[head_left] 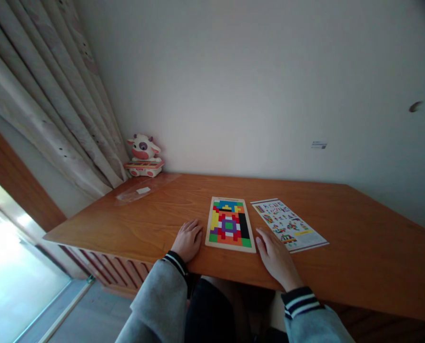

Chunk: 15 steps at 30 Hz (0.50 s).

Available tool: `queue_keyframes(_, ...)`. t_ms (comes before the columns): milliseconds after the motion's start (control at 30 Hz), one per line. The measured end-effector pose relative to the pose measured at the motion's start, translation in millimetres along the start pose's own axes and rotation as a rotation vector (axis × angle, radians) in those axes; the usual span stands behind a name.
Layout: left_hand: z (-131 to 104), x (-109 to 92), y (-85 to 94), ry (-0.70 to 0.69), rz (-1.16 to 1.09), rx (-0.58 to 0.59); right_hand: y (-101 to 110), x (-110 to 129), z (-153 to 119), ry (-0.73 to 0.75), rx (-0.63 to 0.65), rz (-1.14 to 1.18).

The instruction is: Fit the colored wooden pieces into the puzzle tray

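A wooden tray puzzle (229, 226) with a pale frame lies flat on the table, filled with coloured block pieces in red, purple, green, yellow, blue, orange, white and black. My left hand (188, 239) rests on the tabletop just left of the frame, fingers stretched out and holding nothing. On the other side, my right hand (275, 256) lies open beside the tray's lower right corner. Its fingers are near the left edge of a printed pattern sheet (307, 231), which shows several small coloured figures. Whether the right fingertips touch the sheet, I cannot tell.
The brown wooden table (362, 252) reaches back to a pale wall. A cow-shaped toy (144, 156) with a keyboard stands at its back left corner. Near it lies a clear plastic bag (132, 192) with a white label. A curtain (51, 95) hangs at the left.
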<state>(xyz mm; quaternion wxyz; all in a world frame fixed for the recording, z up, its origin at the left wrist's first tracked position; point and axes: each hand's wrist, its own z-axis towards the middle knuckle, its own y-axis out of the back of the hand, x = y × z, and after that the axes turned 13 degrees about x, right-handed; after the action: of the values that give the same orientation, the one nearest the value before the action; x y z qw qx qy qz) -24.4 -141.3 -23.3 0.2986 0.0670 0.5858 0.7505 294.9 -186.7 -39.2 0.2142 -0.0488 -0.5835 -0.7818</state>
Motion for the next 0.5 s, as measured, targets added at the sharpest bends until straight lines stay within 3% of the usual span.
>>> queue_keyframes(167, -3.2, 4.5, 0.0, -0.008, 0.008, 0.022, -1.2, 4.1, -13.3, -0.038, 0.033, -0.084)
queue_keyframes(500, -4.4, -8.3, 11.2, 0.019, -0.002, 0.044, 2.4, 8.0, -18.4, -0.056, 0.069, -0.107)
